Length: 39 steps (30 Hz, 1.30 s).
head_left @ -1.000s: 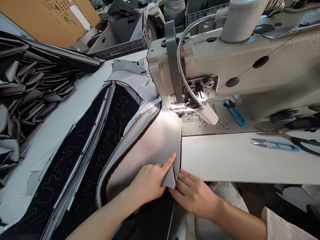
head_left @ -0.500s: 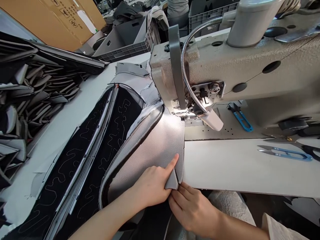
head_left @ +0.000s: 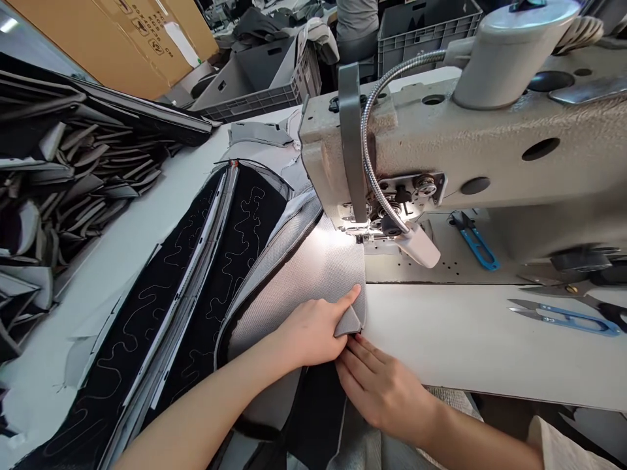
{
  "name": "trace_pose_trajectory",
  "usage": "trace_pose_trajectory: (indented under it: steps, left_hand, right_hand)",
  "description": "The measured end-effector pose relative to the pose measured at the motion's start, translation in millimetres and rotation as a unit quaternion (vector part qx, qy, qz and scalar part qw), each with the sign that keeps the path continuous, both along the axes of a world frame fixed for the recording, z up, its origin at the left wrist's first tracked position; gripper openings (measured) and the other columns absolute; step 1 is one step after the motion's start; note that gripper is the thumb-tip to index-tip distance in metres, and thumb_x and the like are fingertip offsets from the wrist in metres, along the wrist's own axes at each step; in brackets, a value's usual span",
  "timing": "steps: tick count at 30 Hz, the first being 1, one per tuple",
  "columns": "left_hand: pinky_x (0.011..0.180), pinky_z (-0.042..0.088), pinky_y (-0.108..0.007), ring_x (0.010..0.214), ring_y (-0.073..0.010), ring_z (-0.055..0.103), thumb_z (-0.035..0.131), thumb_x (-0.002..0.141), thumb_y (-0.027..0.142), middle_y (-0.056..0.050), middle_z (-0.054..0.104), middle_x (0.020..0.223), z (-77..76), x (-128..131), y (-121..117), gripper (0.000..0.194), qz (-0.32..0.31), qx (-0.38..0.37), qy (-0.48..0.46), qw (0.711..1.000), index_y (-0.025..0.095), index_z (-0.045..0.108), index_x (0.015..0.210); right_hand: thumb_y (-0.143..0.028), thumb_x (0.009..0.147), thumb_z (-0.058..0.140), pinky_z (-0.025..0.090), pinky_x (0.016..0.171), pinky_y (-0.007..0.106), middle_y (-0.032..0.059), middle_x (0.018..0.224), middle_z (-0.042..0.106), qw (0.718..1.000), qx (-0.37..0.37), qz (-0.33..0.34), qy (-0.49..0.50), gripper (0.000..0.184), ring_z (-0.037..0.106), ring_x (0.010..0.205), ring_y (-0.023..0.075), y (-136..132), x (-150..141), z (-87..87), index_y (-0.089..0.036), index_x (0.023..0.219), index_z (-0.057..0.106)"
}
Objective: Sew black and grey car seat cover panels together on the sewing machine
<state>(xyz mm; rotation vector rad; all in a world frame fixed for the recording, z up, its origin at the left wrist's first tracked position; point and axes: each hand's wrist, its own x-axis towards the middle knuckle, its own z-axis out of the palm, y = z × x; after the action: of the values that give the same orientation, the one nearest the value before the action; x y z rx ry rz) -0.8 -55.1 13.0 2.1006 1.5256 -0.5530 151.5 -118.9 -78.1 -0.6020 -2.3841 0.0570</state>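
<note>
A light grey mesh fabric panel (head_left: pixel 304 274) with a dark edge runs from under the needle area of a sewing machine (head_left: pixel 382 222) toward me. My left hand (head_left: pixel 318 329) grips its near end, index finger stretched along the right edge and the other fingers curled beneath a small folded grey flap (head_left: pixel 349 322). Right beside it, my right hand (head_left: pixel 379 382) has its fingers pressed together at the panel's near corner, with the fingertips partly hidden. Black quilted fabric (head_left: pixel 249 222) with wavy stitching lies to the left, and more black fabric (head_left: pixel 318 405) hangs below my hands.
Blue thread snips (head_left: pixel 475 241) lie on the machine bed, a second blue pair (head_left: pixel 568 318) and black-handled scissors (head_left: pixel 582 294) on the white table (head_left: pixel 441 326). Stacked fabric pieces (head_left: pixel 102 163) fill the left. Behind stand a grey crate (head_left: pixel 264 91), a carton (head_left: pixel 122 39) and a person (head_left: pixel 357 26).
Both hands have moved forward, toward the machine, carrying the near end of the grey panel along. The fabric lies closer under the needle area. The view has shifted slightly.
</note>
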Motion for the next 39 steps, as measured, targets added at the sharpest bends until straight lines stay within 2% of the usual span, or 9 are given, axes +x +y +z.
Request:
trace_pose_trajectory:
  steps: [8,11,13,16,17,21,28,36,39]
  left_hand:
    - [0.061,0.048,-0.033,0.069,-0.0251,0.064,0.047,0.078,0.03,-0.003,0.067,0.076,-8.4,0,-5,0.078,-0.014,0.026,0.045,0.999,0.026,0.008,0.146]
    - [0.07,0.049,-0.037,0.082,-0.0258,0.062,0.046,0.078,0.024,-0.01,0.065,0.096,-16.2,-2,-10,0.074,-0.029,0.085,0.056,0.994,0.022,0.017,0.145]
    - [0.088,0.043,-0.043,0.111,-0.0297,0.05,0.047,0.076,0.022,-0.014,0.053,0.124,-21.8,-5,-10,0.069,-0.064,0.151,0.032,0.986,0.018,0.029,0.142]
    - [0.108,0.023,-0.045,0.135,-0.03,0.018,0.05,0.072,0.021,-0.007,0.024,0.15,-27.3,-12,-8,0.07,-0.118,0.177,-0.021,0.977,0.015,0.032,0.14]
    - [0.11,0.021,-0.044,0.137,-0.0288,0.014,0.05,0.071,0.021,-0.004,0.02,0.151,-27.9,-14,-7,0.072,-0.126,0.167,-0.031,0.977,0.015,0.031,0.14]
    - [0.11,0.02,-0.042,0.138,-0.0268,0.014,0.05,0.069,0.02,-0.002,0.02,0.151,-27.7,-17,-2,0.075,-0.122,0.146,-0.042,0.981,0.015,0.03,0.141]
    - [0.109,0.022,-0.043,0.137,-0.0276,0.016,0.054,0.068,0.022,-0.001,0.022,0.15,-33.4,-14,12,0.076,-0.113,0.181,-0.058,0.975,0.018,0.031,0.14]
    - [0.107,0.028,-0.045,0.136,-0.0292,0.021,0.053,0.069,0.021,-0.004,0.029,0.148,-36.6,-14,50,0.072,-0.114,0.22,-0.072,0.966,0.018,0.035,0.138]
    - [0.109,0.026,-0.047,0.136,-0.0291,0.022,0.054,0.069,0.018,-0.006,0.03,0.147,-34.7,-8,45,0.068,-0.101,0.227,-0.096,0.964,0.018,0.038,0.136]
  right_hand:
    - [-0.008,0.085,0.04,0.049,0.093,0.04,0.0164,0.1,0.066,1.0,-0.005,-0.012,-0.002,0.027,0.061,0.1,0.0258,-2,-4,2.1,-0.005,0.1,0.063]
    - [-0.008,0.084,0.042,0.049,0.094,0.04,0.0158,0.098,0.066,1.0,-0.014,-0.012,-0.004,0.027,0.062,0.098,0.0252,-2,-5,2.3,-0.005,0.099,0.063]
    - [-0.008,0.084,0.042,0.048,0.095,0.04,0.0159,0.099,0.066,1.0,-0.014,-0.014,-0.006,0.026,0.061,0.098,0.0254,-2,-5,2.3,-0.005,0.1,0.063]
    - [-0.009,0.083,0.044,0.05,0.093,0.04,0.0155,0.1,0.067,1.0,0.003,-0.005,-0.004,0.026,0.061,0.099,0.0265,1,-4,3.3,-0.005,0.1,0.064]
    - [-0.009,0.083,0.045,0.051,0.092,0.04,0.0153,0.099,0.067,1.0,0.01,0.001,-0.002,0.026,0.062,0.099,0.0269,1,-3,3.9,-0.005,0.099,0.064]
    - [-0.009,0.081,0.046,0.053,0.088,0.04,0.0149,0.1,0.067,1.0,0.024,0.009,-0.004,0.025,0.062,0.099,0.028,2,-2,6.2,-0.005,0.097,0.065]
    - [-0.008,0.083,0.044,0.052,0.091,0.041,0.0176,0.11,0.064,0.999,0.008,-0.008,-0.037,0.029,0.057,0.108,0.0299,6,6,5.9,-0.004,0.104,0.063]
    - [-0.006,0.084,0.043,0.047,0.096,0.04,0.0187,0.116,0.06,0.997,-0.037,-0.025,-0.057,0.031,0.052,0.115,0.0298,21,9,8.9,-0.006,0.11,0.06]
    - [-0.008,0.085,0.045,0.045,0.098,0.041,0.0172,0.118,0.058,0.997,-0.059,-0.02,-0.056,0.03,0.05,0.117,0.0293,24,10,10.7,-0.01,0.112,0.058]
